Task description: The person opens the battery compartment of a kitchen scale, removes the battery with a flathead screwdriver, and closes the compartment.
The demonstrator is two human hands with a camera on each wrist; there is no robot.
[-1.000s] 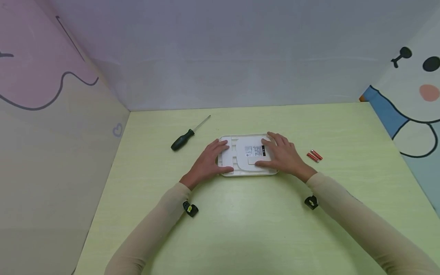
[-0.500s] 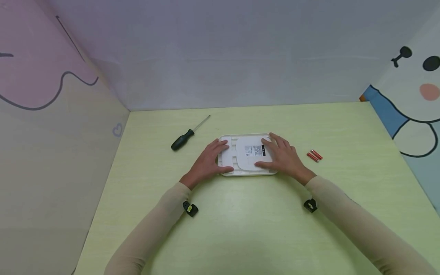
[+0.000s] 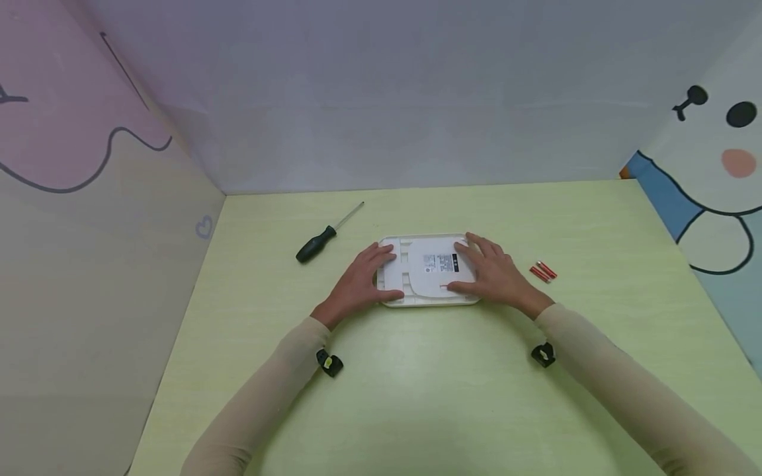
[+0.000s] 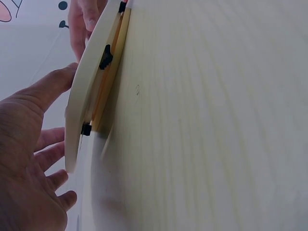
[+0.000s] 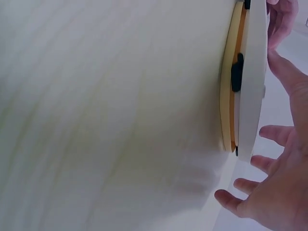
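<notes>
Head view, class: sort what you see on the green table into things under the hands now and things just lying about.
In hand:
white device, face down, label up
left hand resting on its left edge
right hand pressing its right side

Lying about:
screwdriver, far left
two red batteries, right
green table

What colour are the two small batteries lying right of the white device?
Red batteries with silvery ends; the head view shows them best.
</notes>
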